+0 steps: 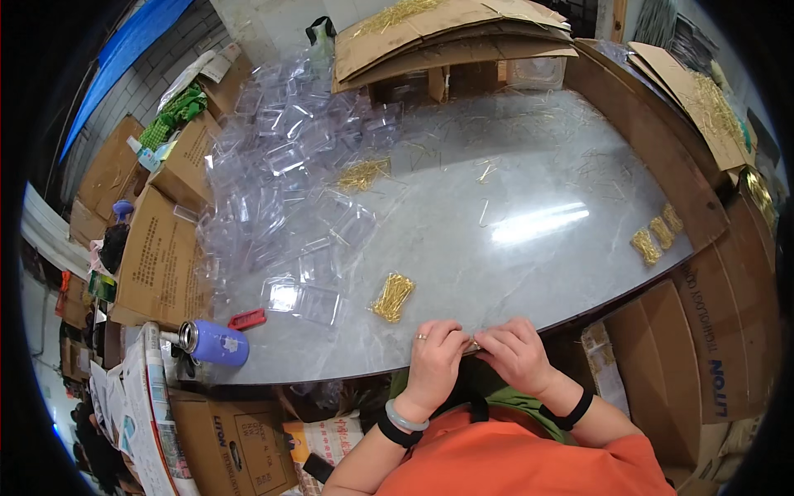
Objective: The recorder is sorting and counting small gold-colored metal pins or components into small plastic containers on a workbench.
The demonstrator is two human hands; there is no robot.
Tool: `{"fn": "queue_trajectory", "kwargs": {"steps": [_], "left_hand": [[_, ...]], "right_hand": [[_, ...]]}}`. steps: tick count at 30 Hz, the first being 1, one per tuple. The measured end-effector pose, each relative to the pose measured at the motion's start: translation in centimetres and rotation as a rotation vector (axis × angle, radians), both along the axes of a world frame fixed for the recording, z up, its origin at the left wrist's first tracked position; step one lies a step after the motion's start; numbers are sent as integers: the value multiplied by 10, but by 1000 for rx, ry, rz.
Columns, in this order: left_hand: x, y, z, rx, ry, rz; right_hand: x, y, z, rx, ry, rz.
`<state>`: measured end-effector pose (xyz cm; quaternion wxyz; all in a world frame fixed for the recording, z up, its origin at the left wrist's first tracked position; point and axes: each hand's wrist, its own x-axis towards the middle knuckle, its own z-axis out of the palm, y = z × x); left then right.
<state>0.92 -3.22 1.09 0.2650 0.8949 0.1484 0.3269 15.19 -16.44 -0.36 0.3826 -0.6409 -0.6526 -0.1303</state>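
Observation:
At the table's front edge my left hand (437, 357) and my right hand (514, 354) meet, fingers bent and fingertips pinched together. A small bit of gold shows between the fingertips, too small to make out. Just beyond my left hand lies a neat bundle of gold wire pieces (392, 298). Farther back sits a loose heap of gold wire pieces (364, 174). A single bent wire hook (485, 212) lies mid-table. By the right edge, several small gold bundles (645, 246) are in a row.
Clear plastic boxes (289, 157) pile over the grey table's (463, 256) left side. A purple bottle (217, 343) lies at the front left corner beside a red tool (247, 319). Cardboard (455, 37) stands along the back, and a cardboard strip (653, 140) walls the right edge.

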Motion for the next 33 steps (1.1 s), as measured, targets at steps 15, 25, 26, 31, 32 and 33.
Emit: {"fn": "queue_trajectory", "kwargs": {"steps": [15, 25, 26, 31, 32, 33], "left_hand": [[-7, 4, -2, 22, 56, -107], [-11, 6, 1, -125, 30, -140], [-12, 6, 5, -198, 15, -129], [-23, 29, 21, 100, 121, 316], [-22, 35, 19, 165, 182, 409], [-22, 39, 17, 230, 242, 505]], "right_hand": [[-5, 8, -23, 168, -45, -27], [-1, 11, -12, 205, -55, -43], [-2, 11, -12, 203, -28, -60], [-3, 14, -5, 234, 113, -160], [-3, 13, -3, 236, 129, -174], [-2, 13, 1, 241, 146, -185]]}}
